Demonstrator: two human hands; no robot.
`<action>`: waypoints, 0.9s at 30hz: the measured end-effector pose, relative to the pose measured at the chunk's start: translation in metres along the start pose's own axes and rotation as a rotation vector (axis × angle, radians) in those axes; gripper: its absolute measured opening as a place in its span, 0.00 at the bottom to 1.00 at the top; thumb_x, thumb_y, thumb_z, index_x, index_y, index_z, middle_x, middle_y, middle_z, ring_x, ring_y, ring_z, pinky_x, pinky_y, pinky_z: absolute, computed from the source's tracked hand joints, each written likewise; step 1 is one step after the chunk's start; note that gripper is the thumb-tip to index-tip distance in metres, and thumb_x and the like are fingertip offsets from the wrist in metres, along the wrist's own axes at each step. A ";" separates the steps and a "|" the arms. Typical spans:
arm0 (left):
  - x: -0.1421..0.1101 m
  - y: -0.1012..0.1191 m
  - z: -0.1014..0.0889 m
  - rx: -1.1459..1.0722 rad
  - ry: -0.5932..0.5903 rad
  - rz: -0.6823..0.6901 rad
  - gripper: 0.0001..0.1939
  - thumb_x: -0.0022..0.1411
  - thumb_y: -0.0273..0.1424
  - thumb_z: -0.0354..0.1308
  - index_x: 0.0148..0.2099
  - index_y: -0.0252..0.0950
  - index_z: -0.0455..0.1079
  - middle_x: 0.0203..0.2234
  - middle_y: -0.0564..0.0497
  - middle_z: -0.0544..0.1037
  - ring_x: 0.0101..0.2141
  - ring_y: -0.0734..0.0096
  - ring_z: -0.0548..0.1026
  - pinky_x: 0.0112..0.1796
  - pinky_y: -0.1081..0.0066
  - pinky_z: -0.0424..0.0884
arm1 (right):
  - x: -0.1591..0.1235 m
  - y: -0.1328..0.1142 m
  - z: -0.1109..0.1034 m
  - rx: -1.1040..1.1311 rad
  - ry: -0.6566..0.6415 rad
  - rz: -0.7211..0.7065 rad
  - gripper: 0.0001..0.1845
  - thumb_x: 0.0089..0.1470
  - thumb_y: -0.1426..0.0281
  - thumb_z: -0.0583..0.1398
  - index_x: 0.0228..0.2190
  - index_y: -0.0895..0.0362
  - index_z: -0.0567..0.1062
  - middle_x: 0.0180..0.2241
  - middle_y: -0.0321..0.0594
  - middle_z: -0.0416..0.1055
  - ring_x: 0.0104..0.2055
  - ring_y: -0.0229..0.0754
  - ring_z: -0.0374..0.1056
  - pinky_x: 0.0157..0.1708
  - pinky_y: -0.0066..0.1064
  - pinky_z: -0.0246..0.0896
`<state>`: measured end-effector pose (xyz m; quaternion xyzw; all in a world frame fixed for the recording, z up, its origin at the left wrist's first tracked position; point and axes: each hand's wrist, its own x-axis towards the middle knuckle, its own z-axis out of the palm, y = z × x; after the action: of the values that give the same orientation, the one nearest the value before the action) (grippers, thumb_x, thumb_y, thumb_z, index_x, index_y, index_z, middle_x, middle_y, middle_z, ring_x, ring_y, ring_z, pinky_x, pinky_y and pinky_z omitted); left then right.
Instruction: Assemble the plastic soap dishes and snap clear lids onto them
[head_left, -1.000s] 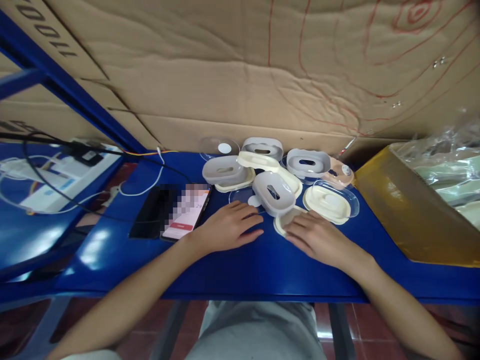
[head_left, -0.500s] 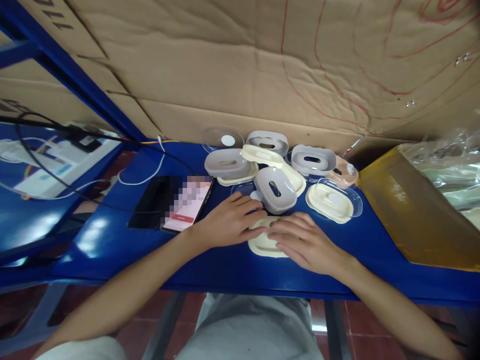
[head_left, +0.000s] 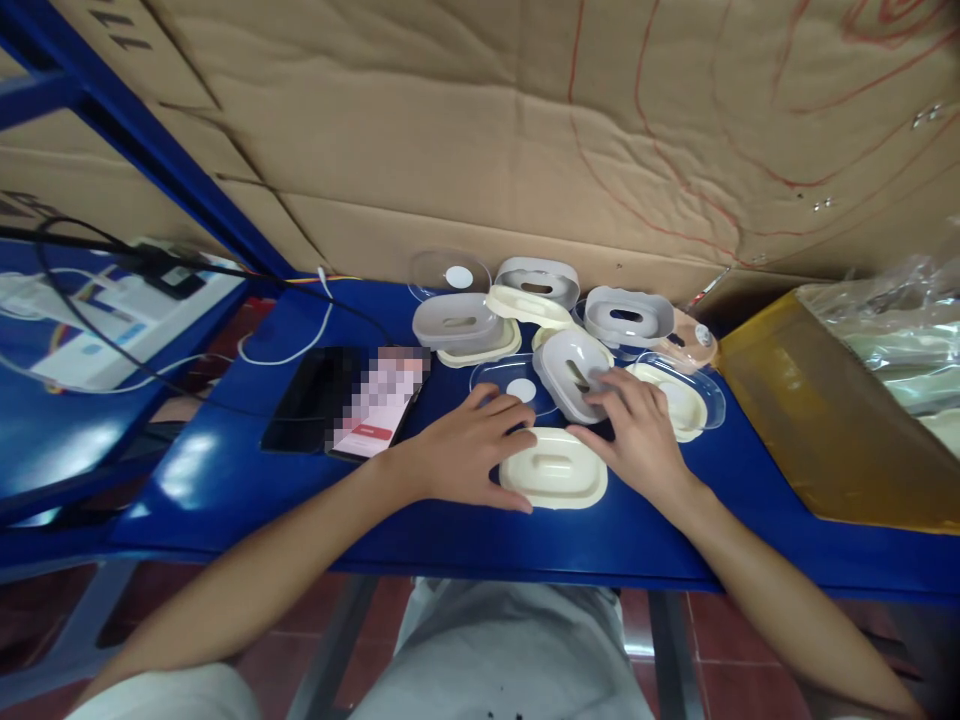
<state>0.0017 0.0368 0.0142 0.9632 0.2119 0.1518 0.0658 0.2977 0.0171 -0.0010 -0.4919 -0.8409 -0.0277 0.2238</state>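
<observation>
A cream oval plastic piece (head_left: 559, 480) with a raised middle lies flat near the table's front edge. My left hand (head_left: 476, 450) rests at its left end, thumb and fingers spread and touching its rim. My right hand (head_left: 649, 440) has its fingertips on the right side of a grey oval plastic dish (head_left: 562, 365) with a slot in its bottom. That dish is tilted, just behind the cream piece. A clear plastic cover (head_left: 491, 378) with a white round sticker lies to the left of the grey dish.
More grey dishes (head_left: 457, 322), cream pieces (head_left: 529, 305) and clear covers (head_left: 427, 275) crowd the back of the blue table (head_left: 450, 545). A phone (head_left: 375, 410) lies left. At right stands a box (head_left: 810, 430) with plastic-wrapped contents. Cables (head_left: 300, 355) run along the left.
My right hand has left the cream piece and taken hold of the grey dish, which has shifted right and tilted. My left hand's fingers have spread, uncovering more of the cream piece.
</observation>
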 end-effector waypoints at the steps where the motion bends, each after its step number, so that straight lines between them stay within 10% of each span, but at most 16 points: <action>1: 0.000 0.002 0.001 0.001 -0.011 0.009 0.33 0.62 0.58 0.72 0.52 0.35 0.77 0.51 0.40 0.80 0.53 0.46 0.75 0.60 0.48 0.63 | 0.000 0.002 0.000 0.001 -0.003 0.003 0.17 0.70 0.55 0.62 0.50 0.54 0.76 0.60 0.59 0.74 0.67 0.67 0.66 0.62 0.57 0.59; 9: -0.001 0.000 0.002 -0.040 -0.023 0.001 0.32 0.62 0.55 0.74 0.53 0.35 0.77 0.51 0.41 0.80 0.53 0.47 0.76 0.60 0.47 0.62 | 0.000 0.015 -0.005 0.020 -0.064 0.051 0.15 0.70 0.57 0.63 0.51 0.52 0.73 0.67 0.59 0.68 0.69 0.64 0.66 0.66 0.60 0.52; 16: -0.006 -0.009 -0.021 -0.098 0.118 -0.204 0.42 0.66 0.50 0.73 0.74 0.44 0.63 0.68 0.38 0.71 0.65 0.42 0.70 0.65 0.48 0.60 | 0.000 0.025 -0.053 0.289 -0.161 -0.043 0.12 0.66 0.58 0.66 0.47 0.49 0.76 0.68 0.51 0.67 0.69 0.62 0.65 0.66 0.57 0.60; 27: -0.011 0.004 -0.024 -0.078 -0.082 -0.134 0.49 0.60 0.51 0.78 0.75 0.43 0.61 0.66 0.39 0.74 0.62 0.44 0.74 0.62 0.52 0.61 | -0.006 0.005 -0.056 0.457 -0.478 -0.166 0.10 0.64 0.60 0.69 0.43 0.48 0.76 0.68 0.45 0.68 0.68 0.54 0.68 0.63 0.50 0.70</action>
<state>-0.0135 0.0299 0.0350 0.9489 0.2670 0.1156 0.1219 0.3237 -0.0006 0.0456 -0.3513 -0.8913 0.2594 0.1219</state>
